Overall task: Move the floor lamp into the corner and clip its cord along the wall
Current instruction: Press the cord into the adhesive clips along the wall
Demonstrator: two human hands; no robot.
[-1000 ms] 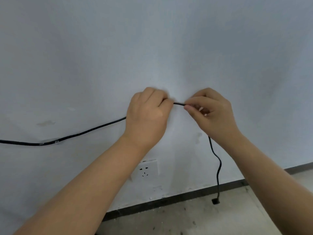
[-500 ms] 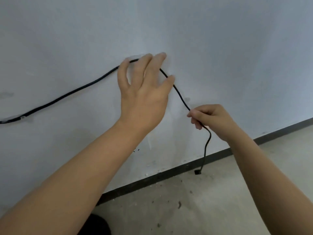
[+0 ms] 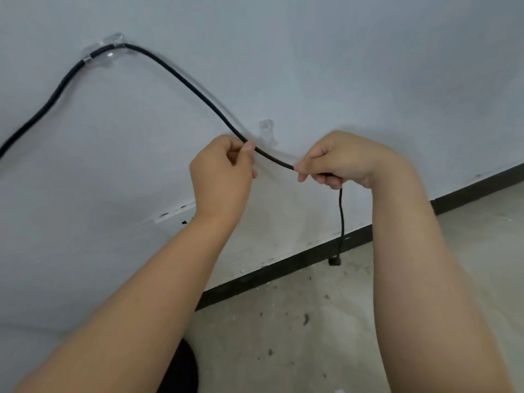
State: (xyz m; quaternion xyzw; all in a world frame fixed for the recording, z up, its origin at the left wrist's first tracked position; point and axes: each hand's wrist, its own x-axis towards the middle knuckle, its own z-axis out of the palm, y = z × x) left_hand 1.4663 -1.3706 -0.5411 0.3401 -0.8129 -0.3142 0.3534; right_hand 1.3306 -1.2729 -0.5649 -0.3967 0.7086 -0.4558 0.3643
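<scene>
Both hands are up at the wall (image 3: 340,66) w/ the black lamp cord (image 3: 181,78) strung between them. Left hand (image 3: 222,173) has its fingers (image 3: 246,147) closed, pinching the cord; right hand (image 3: 344,161) is fisted round it further along, and the tail drops from there to the plug (image 3: 335,261), hanging near the black baseboard (image 3: 283,275) just above the concrete floor (image 3: 326,336). Up-left the cord already sits in a clear adhesive clip (image 3: 109,49); a second clear clip (image 3: 267,131), empty, is just behind the stretch between the hands, so pressing it in there looks like the next step. Risks, imo: tugging too hard could peel the first clip off the paint, or a push at an angle could miss the slot & knock the empty clip loose. Lamp itself isn't in view.
</scene>
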